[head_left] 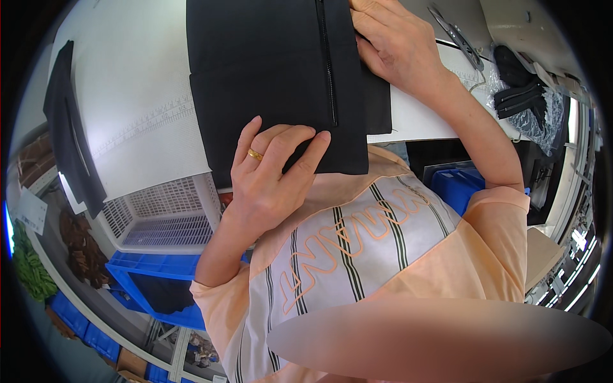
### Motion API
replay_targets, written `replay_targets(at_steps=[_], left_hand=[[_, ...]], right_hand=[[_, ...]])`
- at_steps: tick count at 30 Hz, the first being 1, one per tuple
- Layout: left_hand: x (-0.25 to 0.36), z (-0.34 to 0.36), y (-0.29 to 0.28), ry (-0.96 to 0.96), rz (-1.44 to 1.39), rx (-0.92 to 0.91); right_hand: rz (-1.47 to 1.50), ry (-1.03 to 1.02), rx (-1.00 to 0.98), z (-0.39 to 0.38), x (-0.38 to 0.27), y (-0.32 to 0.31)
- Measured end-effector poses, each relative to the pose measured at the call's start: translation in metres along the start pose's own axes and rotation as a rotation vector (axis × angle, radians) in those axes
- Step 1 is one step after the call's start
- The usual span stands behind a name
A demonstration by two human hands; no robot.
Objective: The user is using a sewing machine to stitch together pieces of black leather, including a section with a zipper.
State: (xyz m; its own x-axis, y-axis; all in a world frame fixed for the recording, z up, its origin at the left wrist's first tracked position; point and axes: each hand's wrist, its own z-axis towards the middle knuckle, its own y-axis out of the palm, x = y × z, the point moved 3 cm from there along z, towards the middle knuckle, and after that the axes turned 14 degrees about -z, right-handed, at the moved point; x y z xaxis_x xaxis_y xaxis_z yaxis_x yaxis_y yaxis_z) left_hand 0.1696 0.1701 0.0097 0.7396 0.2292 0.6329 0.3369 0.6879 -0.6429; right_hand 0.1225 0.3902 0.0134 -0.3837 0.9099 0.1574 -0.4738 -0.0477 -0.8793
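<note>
A black fabric panel (pixel 268 83) lies on the white work table in front of me, its near edge hanging over the table's front edge. A black zipper (pixel 327 70) runs lengthwise down its right part. My left hand (pixel 271 166), with a gold ring, rests on the panel's near edge, fingers apart and fingertips just below the zipper's lower end. At the panel's right edge, my right hand (pixel 399 48) pinches the fabric between thumb and fingers; its fingertips are partly hidden. Another layer of black fabric (pixel 378 105) sticks out from under the panel there.
The white table (pixel 140 83) has a printed ruler scale. Black cloth (pixel 70 127) drapes over its left edge. Thread snips (pixel 460 38) lie at the far right, near black zippered pieces (pixel 520 96) on clear plastic. Below stand a white basket (pixel 169 204) and a blue crate (pixel 153 265).
</note>
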Motion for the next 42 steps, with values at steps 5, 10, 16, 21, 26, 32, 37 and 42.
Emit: replay_targets(at_steps=[5,10,16,21,26,32,37,42], left_hand=[[0.001,0.001,0.000,0.003,-0.001,0.005],[0.000,0.000,0.001,0.006,0.002,0.005],[0.001,0.003,-0.005,0.008,-0.001,-0.048],[-0.008,0.008,-0.014,0.039,-0.018,-0.244],[-0.007,0.015,-0.017,0.062,-0.023,-0.280],[-0.035,0.050,-0.016,0.237,-0.013,-0.082],[-0.073,0.090,-0.010,0.244,0.202,0.046],[-0.080,0.101,-0.005,0.124,0.120,0.010]], right_hand=[[0.017,-0.016,0.052,-0.004,0.002,0.005],[0.003,0.001,-0.005,-0.001,-0.001,-0.001],[0.024,-0.002,0.053,-0.002,0.001,0.003],[0.002,-0.005,0.001,-0.001,0.000,0.000],[0.016,0.005,0.005,-0.001,0.000,0.000],[-0.006,0.016,0.003,-0.001,0.000,0.002],[0.003,0.014,0.017,-0.002,0.002,0.002],[-0.031,0.042,0.072,-0.008,0.003,0.008]])
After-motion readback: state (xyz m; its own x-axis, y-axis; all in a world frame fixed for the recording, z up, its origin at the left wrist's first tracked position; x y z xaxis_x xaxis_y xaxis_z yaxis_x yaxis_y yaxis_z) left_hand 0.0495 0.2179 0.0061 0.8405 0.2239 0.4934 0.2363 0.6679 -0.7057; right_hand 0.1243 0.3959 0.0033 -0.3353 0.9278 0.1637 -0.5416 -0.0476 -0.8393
